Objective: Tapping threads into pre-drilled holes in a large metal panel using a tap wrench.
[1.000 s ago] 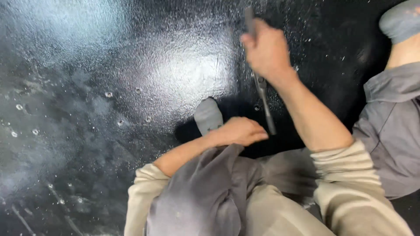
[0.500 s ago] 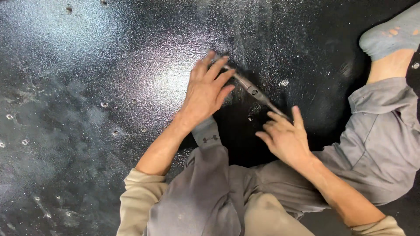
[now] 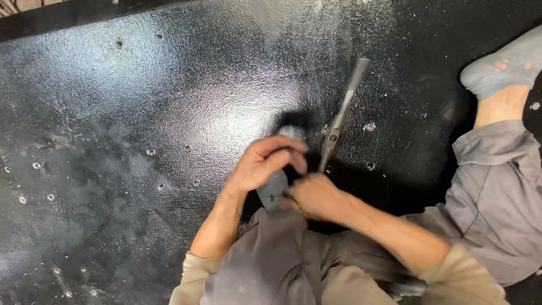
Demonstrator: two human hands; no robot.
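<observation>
- your right hand [image 3: 316, 195] closes around the lower end of the ratchet wrench [image 3: 340, 118], just right of frame centre, so the handle angles up and away for leverage.
- your left hand [image 3: 265, 164] curls loosely over your grey-socked foot [image 3: 272, 189], fingers bent, bracing beside the wrench head.
- the black textured floor panel [image 3: 141, 113] is dotted with bolts [image 3: 369, 126].

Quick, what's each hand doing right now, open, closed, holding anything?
Left hand: curled, resting on the grey sock.
Right hand: closed on the metal tool.
</observation>
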